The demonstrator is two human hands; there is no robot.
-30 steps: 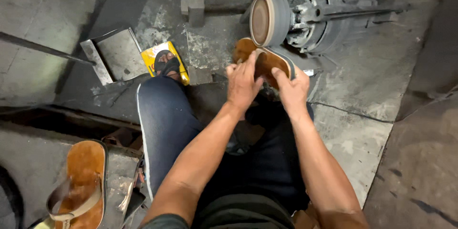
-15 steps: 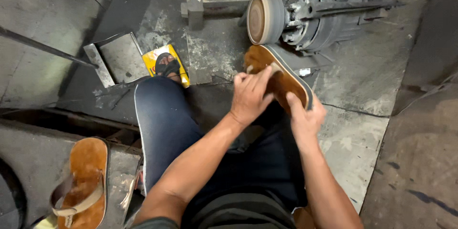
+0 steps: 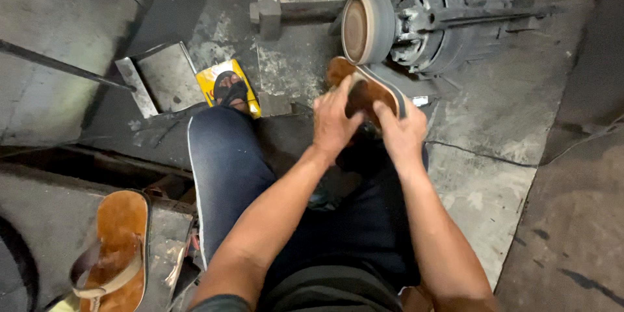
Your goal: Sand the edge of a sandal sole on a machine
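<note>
Both hands hold a brown sandal sole (image 3: 364, 91) up against the lower edge of the grinding wheel (image 3: 367, 28), which is mounted on a grey motor (image 3: 442, 26) sitting on the dusty floor. The left hand (image 3: 335, 123) wraps the near-left side of the sole, fingers curled over its top face and closed on it; the right hand (image 3: 403, 133) clasps the near-right edge, thumb on top and fingers apparently tucked beneath, though they are hidden from here.

Room is tight: the motor block hems in the far side, a metal bracket (image 3: 273, 13) stands just left of the wheel, and the person's denim-clad knees (image 3: 227, 156) fill the near side. Bare concrete lies open to the right. A finished brown sandal (image 3: 117, 247) rests well apart at the lower left, and a foot in a yellow flip-flop (image 3: 231, 88) sits beside the left knee.

Compared with half a second ago, the sole has swung up closer to the wheel, and the left hand has slid further up its face.

The sole's long axis runs from near-right to far-left, its far end pointing at the wheel's rim, tilted on edge
</note>
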